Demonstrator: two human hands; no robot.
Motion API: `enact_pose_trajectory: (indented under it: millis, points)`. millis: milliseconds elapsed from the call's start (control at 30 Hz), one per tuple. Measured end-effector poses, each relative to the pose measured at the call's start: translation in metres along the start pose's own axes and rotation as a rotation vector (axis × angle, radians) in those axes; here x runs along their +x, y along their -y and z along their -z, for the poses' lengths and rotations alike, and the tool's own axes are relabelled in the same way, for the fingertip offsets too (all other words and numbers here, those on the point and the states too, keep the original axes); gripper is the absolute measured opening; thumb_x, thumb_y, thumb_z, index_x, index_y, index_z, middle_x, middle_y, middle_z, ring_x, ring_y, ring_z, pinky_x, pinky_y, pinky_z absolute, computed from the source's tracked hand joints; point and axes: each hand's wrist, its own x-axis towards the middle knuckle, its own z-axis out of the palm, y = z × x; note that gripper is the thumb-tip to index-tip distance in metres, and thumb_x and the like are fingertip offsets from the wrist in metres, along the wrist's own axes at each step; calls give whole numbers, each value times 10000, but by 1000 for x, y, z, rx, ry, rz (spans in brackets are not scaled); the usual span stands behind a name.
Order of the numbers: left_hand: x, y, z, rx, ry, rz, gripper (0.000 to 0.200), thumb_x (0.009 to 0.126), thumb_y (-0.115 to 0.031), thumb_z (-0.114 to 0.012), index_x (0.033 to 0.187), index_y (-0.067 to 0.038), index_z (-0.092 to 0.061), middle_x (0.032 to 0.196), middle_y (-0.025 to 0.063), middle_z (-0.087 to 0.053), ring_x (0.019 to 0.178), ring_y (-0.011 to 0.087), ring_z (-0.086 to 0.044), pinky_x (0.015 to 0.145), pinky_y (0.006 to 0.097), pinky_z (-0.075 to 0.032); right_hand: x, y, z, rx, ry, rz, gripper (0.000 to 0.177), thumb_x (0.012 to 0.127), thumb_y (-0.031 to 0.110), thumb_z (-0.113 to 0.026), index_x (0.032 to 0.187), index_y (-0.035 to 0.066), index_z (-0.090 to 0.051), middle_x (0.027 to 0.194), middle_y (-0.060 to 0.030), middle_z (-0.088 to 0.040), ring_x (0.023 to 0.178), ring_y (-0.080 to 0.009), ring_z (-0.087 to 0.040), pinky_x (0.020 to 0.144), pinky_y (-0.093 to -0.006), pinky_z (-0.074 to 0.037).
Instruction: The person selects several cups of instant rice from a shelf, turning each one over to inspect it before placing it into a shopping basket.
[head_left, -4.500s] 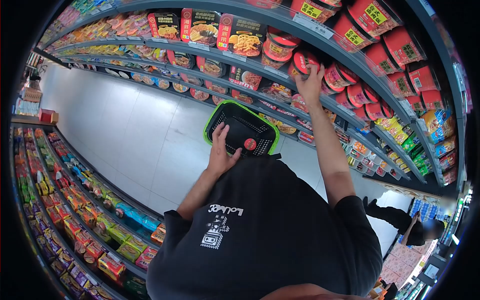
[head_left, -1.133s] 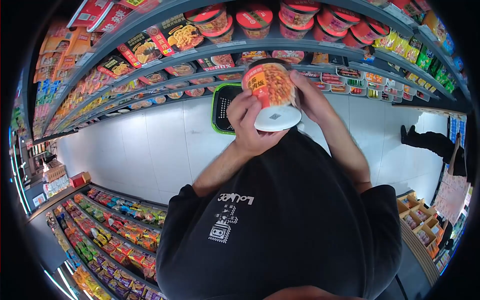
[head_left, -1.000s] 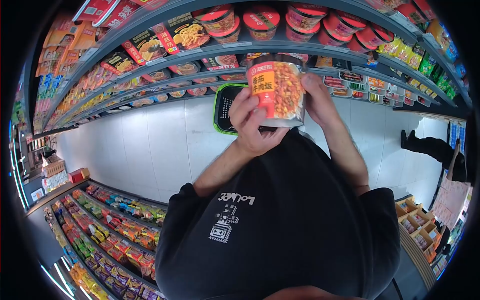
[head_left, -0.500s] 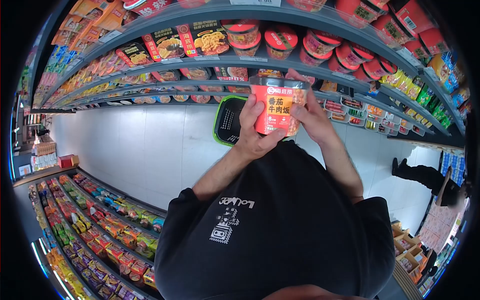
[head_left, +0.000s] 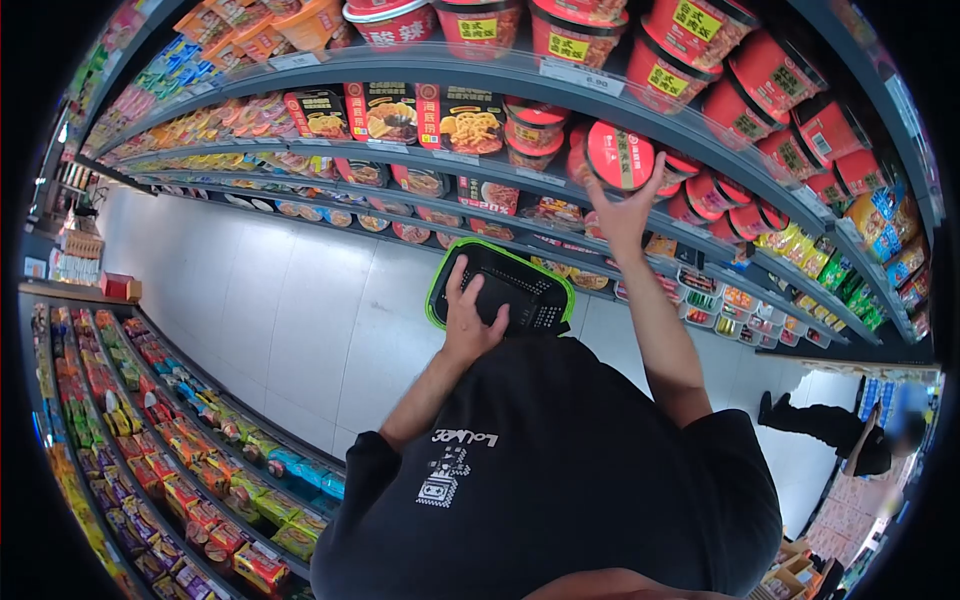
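My right hand (head_left: pixel 626 212) grips a red tub of instant rice (head_left: pixel 620 158) at the shelf edge, thumb and fingers on either side of it. The round lid with its white label faces me. More red tubs (head_left: pixel 712 195) stand stacked close to its right, and two others (head_left: pixel 534 132) to its left. Over the black basket with a green rim (head_left: pixel 573 300), my left hand (head_left: pixel 470 318) hovers with its fingers spread and nothing in them. Part of the basket is hidden behind that hand and my shirt.
Boxed meals (head_left: pixel 472 122) line the same shelf to the left. A higher shelf (head_left: pixel 440 62) carries large red bowls. Across the aisle floor (head_left: pixel 300 300), a second rack (head_left: pixel 190 440) holds bright packets. A person in dark clothes (head_left: pixel 850 435) is at the far right.
The tub has gone from between both hands, near my chest, up to the shelf in my right hand. My left hand let go and dropped back over the basket. The view shifted.
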Motion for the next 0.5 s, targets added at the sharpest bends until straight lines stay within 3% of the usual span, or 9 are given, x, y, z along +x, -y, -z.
enact_pose_trajectory:
  millis: [67,100,133,233,267,333,367,433,500]
  points:
    - [-34,12,6,15,36,311,906,755,-66,-842,1520,-54,-356,1581,297,-347,1448,500,-389,1194,527,-370,15,-12,-8,-71,5,68,1200,791,154,-905,1630,-53,-72,1593,-286,-334,1467,-344,-413,1209,-452,-356]
    - [-53,20,11,20,26,309,906,755,-66,-842,1520,-54,-356,1581,297,-347,1448,500,-389,1194,527,-370,22,-15,-12,-149,3,131,1204,807,131,-891,1637,-48,-38,1612,-297,-302,1475,-353,-404,1217,-446,-351]
    - [-73,29,15,84,86,454,904,754,-83,-844,1515,-27,-358,1553,297,-378,1429,484,-408,1187,509,-380,26,-18,-16,-144,6,138,1204,807,131,-891,1637,-48,-38,1612,-297,-302,1475,-353,-404,1217,-446,-351]
    - [-153,63,24,143,151,790,917,751,-153,-866,1499,31,-368,1477,293,-447,1395,440,-442,1166,480,-409,33,-23,-28,-183,-18,197,1137,854,158,-832,1625,-87,-32,1634,-363,-234,1537,-442,-281,1269,-454,-208]
    - [-182,74,25,141,148,791,917,751,-153,-866,1499,31,-368,1477,293,-447,1395,440,-442,1166,480,-409,36,-28,-31,-183,-16,200,1137,854,158,-832,1625,-87,-32,1634,-363,-234,1537,-442,-281,1269,-454,-208]
    - [-232,86,30,105,164,1103,938,753,-218,-888,1498,38,-378,1431,286,-491,1356,421,-484,1137,485,-437,41,-40,-33,-276,-7,216,1121,859,166,-816,1614,-116,-37,1627,-381,-226,1532,-493,-264,1257,-474,-239]
    - [-249,84,34,104,165,1105,938,753,-218,-888,1498,38,-378,1431,286,-491,1356,421,-484,1137,485,-437,41,-40,-33,-276,-5,215,1121,859,166,-816,1614,-116,-37,1627,-381,-226,1532,-493,-264,1257,-474,-239]
    - [-271,76,42,119,300,1337,895,812,-303,-870,1494,33,-399,1390,291,-548,1292,411,-560,1096,478,-475,41,-37,-32,-263,32,182,1120,867,185,-809,1609,-122,-29,1628,-396,-208,1533,-516,-244,1258,-475,-239]
    - [-280,64,43,15,282,1470,877,836,-349,-851,1492,27,-407,1365,297,-574,1258,409,-590,1080,472,-488,39,-39,-32,-276,21,186,1125,866,186,-810,1608,-124,-24,1626,-401,-205,1529,-521,-246,1258,-472,-242]
